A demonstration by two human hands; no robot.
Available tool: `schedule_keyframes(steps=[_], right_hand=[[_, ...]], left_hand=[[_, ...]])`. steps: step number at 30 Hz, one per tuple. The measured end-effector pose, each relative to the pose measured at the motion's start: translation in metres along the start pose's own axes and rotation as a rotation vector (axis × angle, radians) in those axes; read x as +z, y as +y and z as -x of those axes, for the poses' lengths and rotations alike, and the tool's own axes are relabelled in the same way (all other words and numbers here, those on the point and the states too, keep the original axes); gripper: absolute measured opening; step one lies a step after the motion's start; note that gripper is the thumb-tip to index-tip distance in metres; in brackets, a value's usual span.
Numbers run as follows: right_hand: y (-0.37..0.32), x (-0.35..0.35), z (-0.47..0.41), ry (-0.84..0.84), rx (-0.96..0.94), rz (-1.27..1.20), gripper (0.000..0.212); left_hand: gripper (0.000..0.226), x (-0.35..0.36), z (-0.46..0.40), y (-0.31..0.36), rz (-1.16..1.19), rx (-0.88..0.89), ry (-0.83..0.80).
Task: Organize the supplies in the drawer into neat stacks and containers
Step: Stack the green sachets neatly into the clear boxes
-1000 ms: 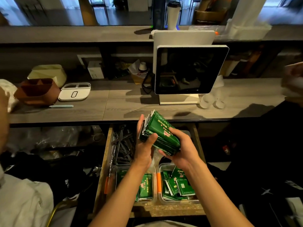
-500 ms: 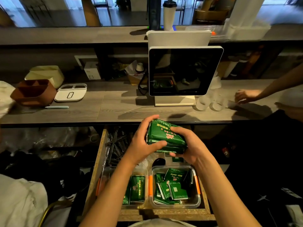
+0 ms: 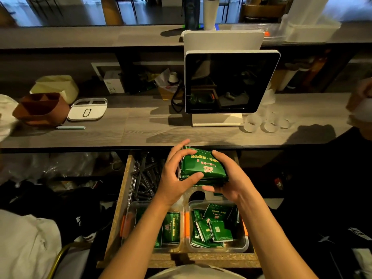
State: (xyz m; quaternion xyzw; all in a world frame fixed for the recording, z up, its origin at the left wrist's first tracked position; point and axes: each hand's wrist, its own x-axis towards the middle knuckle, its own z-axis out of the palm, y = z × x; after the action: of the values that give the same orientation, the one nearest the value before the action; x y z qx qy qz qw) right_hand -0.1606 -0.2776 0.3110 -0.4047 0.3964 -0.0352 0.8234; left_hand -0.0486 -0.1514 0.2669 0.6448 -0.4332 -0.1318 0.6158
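Presently, stack of green packets point(image 3: 202, 167) held above the open drawer point(image 3: 120, 200), clasped between left hand point(image 3: 177, 176) and right hand point(image 3: 231, 178), fingers curled round its edges.

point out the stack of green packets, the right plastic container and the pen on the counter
stack of green packets point(image 3: 201, 165): head view, top packet's printed face
right plastic container point(image 3: 218, 249): head view, clear near rim
pen point(image 3: 70, 127): head view, mid barrel
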Motion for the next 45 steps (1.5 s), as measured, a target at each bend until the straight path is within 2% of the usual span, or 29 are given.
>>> schedule_keyframes(steps=[5, 8, 11, 16, 19, 22, 24, 27, 29, 31, 33, 34, 36, 38, 41, 43, 45], right_hand=[[0.008, 0.016, -0.005, 0.076, -0.002, 0.047, 0.048], [0.006, 0.023, -0.003, 0.015, -0.037, 0.060, 0.052], [0.009, 0.037, -0.003, -0.005, -0.118, 0.114, 0.042], [0.028, 0.058, -0.013, 0.208, -0.201, 0.076, 0.020], [0.035, 0.061, -0.017, 0.225, -0.221, 0.074, 0.024], [0.044, 0.063, -0.022, 0.117, -0.214, 0.138, 0.038], [0.054, 0.066, -0.026, 0.064, -0.221, 0.134, 0.035], [0.070, 0.072, -0.035, 0.157, -0.317, 0.134, 0.018], [0.082, 0.073, -0.041, 0.227, -0.372, 0.155, 0.013], [0.095, 0.071, -0.049, 0.239, -0.415, 0.223, 0.013], [0.111, 0.070, -0.057, 0.220, -0.428, 0.286, 0.017], [0.120, 0.068, -0.062, 0.209, -0.425, 0.306, 0.020], [0.136, 0.065, -0.072, 0.201, -0.390, 0.330, 0.023], [0.152, 0.060, -0.081, 0.222, -0.325, 0.331, 0.031], [0.171, 0.048, -0.100, 0.218, -0.192, 0.344, 0.036], [0.177, 0.038, -0.113, 0.127, -0.144, 0.465, 0.032], [0.180, 0.031, -0.122, 0.002, -0.092, 0.521, 0.031]], left_hand=[[0.037, -0.014, 0.001, 0.001, -0.023, 0.013, 0.078], [0.034, -0.027, 0.003, -0.003, -0.020, 0.008, 0.122], [0.035, -0.036, 0.005, -0.005, -0.021, 0.007, 0.176], [0.038, -0.042, 0.014, -0.008, -0.100, 0.051, 0.131], [0.041, -0.044, 0.020, -0.011, -0.128, 0.041, 0.117], [0.038, -0.051, 0.026, -0.018, -0.030, -0.003, 0.118], [0.037, -0.056, 0.032, -0.022, 0.126, -0.103, 0.120], [0.052, -0.059, 0.040, -0.027, 0.385, -0.307, 0.142], [0.059, -0.060, 0.044, -0.036, 0.490, -0.511, 0.206], [0.050, -0.063, 0.049, -0.045, 0.555, -0.780, 0.233], [0.038, -0.070, 0.056, -0.058, 0.566, -1.025, 0.136], [0.046, -0.074, 0.060, -0.066, 0.544, -1.107, 0.077], [0.071, -0.080, 0.068, -0.085, 0.518, -1.195, 0.021], [0.081, -0.085, 0.076, -0.102, 0.533, -1.252, -0.013], [0.083, -0.095, 0.090, -0.131, 0.539, -1.309, -0.085], [0.078, -0.100, 0.096, -0.145, 0.514, -1.298, -0.153], [0.068, -0.106, 0.101, -0.157, 0.384, -1.298, -0.292]])
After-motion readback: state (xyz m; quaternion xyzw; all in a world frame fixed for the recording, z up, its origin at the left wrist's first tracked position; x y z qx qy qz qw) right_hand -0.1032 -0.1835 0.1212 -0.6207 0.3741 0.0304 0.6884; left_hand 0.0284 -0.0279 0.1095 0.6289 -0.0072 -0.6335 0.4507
